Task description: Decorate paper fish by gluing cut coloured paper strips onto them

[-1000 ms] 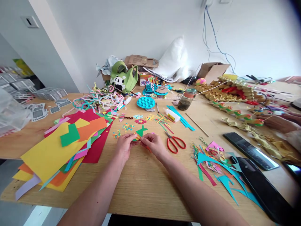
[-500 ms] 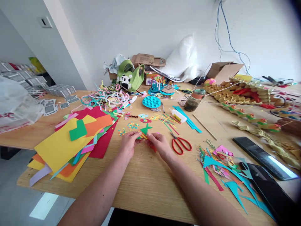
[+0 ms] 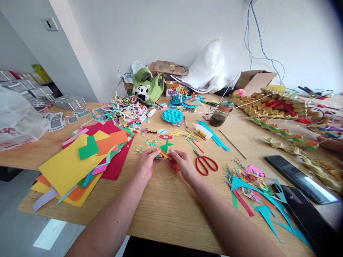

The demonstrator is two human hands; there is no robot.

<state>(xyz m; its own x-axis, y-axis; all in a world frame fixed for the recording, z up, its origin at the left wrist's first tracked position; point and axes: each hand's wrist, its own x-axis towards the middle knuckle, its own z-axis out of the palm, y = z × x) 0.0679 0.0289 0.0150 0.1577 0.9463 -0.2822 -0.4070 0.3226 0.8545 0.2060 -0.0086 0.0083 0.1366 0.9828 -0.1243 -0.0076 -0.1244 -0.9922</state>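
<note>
My left hand (image 3: 149,161) and my right hand (image 3: 182,162) are close together over the wooden table (image 3: 160,207), fingers pinched. Between them is a narrow yellow and orange paper strip (image 3: 164,154), its ends at the fingertips of both hands. A green paper fish shape (image 3: 165,145) lies just beyond the fingers. Under my right hand an orange paper piece (image 3: 175,167) shows. Small paper dots (image 3: 151,142) and decorated paper fish (image 3: 165,137) are farther back. Red-handled scissors (image 3: 206,164) rest right of my right hand.
Stacked coloured paper (image 3: 66,167) covers the left side. Paper scraps (image 3: 252,185) and two phones (image 3: 302,178) are at the right. Farther back are a glue bottle (image 3: 203,131), a jar (image 3: 222,113) and a green bag (image 3: 150,87). Another person's hand (image 3: 331,142) is at the right edge.
The strip between my hands now shows more clearly, and my right hand has shifted slightly. More of the orange piece beneath it shows.
</note>
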